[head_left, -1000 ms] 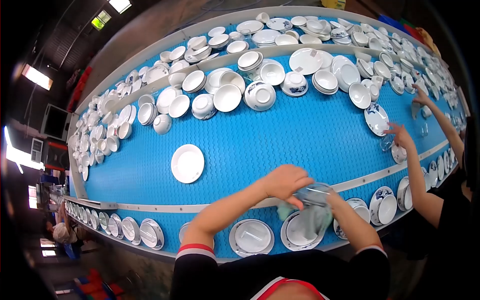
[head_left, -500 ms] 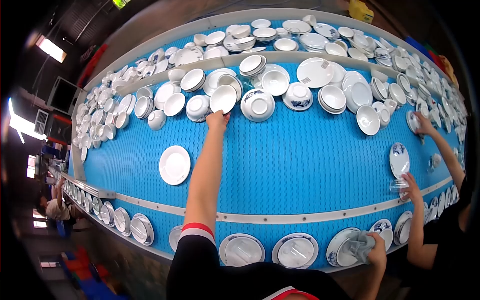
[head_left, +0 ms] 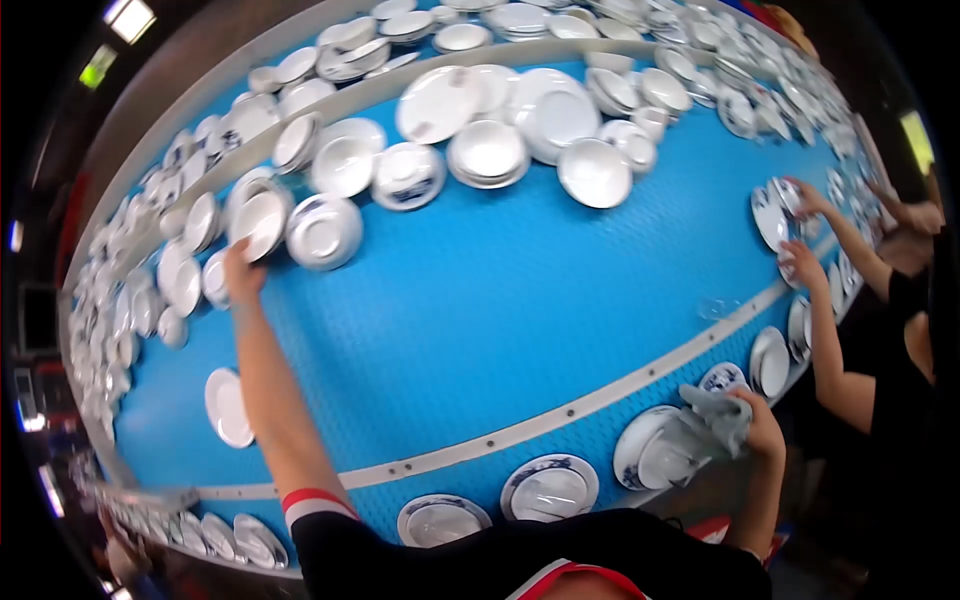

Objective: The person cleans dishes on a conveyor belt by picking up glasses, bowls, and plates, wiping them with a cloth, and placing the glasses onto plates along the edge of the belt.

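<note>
My left hand reaches out to the far side of the blue belt, its fingers closed on the near rim of a white bowl. Just right of that bowl, an upturned bowl with blue decoration rests on the belt. Near the front edge, my right hand grips a grey-green cloth. Below and left of the cloth are a plate and a clear item, partly hidden by the cloth.
A lone white plate lies left of my forearm. Stacked bowls and plates line the divider. Plate sets stand along the front lane behind a white rail. At the right, a co-worker's hands hold blue-patterned dishes.
Both hands were together at the cloth; my left hand then went out to the bowl, while my right kept the cloth. The view has turned, and the co-worker's hands have come together at the dishes.
</note>
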Demonstrator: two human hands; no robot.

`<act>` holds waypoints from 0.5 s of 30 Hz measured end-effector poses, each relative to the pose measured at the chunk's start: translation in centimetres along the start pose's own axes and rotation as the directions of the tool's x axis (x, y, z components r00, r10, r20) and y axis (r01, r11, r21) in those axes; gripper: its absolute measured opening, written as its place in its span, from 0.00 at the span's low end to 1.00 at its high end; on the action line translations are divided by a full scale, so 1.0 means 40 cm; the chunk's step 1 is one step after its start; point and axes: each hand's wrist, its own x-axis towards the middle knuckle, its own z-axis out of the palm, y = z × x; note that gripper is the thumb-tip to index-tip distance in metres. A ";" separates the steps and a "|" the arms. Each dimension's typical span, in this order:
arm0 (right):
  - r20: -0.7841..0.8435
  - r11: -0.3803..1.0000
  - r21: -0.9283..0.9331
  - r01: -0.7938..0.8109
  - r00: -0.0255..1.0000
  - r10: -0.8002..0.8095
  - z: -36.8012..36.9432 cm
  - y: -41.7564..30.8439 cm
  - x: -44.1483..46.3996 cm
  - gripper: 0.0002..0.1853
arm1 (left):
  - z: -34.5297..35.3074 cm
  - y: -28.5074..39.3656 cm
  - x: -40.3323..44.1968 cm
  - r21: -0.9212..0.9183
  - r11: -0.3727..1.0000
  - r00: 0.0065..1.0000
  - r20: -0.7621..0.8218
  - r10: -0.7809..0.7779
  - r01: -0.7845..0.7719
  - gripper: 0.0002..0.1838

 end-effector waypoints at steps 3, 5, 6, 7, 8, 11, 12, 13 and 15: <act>-0.135 0.982 0.182 -0.049 0.988 0.075 -0.018 -0.001 0.002 0.13 | 0.014 0.004 -0.026 0.257 0.944 0.962 -0.126 0.243 -0.205 0.25; -0.222 0.980 0.188 -0.065 0.969 0.107 -0.050 0.043 0.005 0.14 | -0.011 -0.014 -0.021 0.363 0.869 0.898 -0.153 0.412 -0.337 0.33; -0.286 0.984 0.158 -0.084 0.950 0.127 -0.072 0.052 0.007 0.15 | -0.002 -0.020 -0.032 0.429 0.843 0.860 -0.239 0.452 -0.324 0.32; -0.365 0.978 0.178 -0.106 0.916 0.166 -0.089 0.055 0.019 0.16 | 0.003 -0.021 -0.045 0.399 0.857 0.836 -0.301 0.460 -0.328 0.30; -0.438 0.973 0.200 -0.115 0.878 0.194 -0.103 0.060 0.035 0.17 | 0.007 -0.015 -0.062 0.422 0.842 0.826 -0.298 0.479 -0.336 0.28; -0.452 0.986 0.158 0.045 0.891 0.031 -0.137 0.182 0.146 0.22 | -0.048 -0.063 -0.166 0.500 0.751 0.734 -0.291 0.614 -0.431 0.26; -0.418 0.984 0.162 0.070 0.908 0.005 -0.126 0.211 0.184 0.22 | -0.067 -0.061 -0.237 0.551 0.714 0.708 -0.284 0.647 -0.431 0.26; -0.482 0.985 0.144 0.095 0.876 -0.014 -0.150 0.166 0.187 0.23 | -0.054 0.015 -0.330 0.519 0.734 0.674 -0.351 0.650 -0.438 0.29; -0.484 0.971 0.166 0.174 0.872 -0.074 -0.118 0.207 0.283 0.27 | -0.037 0.041 -0.565 0.510 0.794 0.666 -0.471 0.579 -0.329 0.32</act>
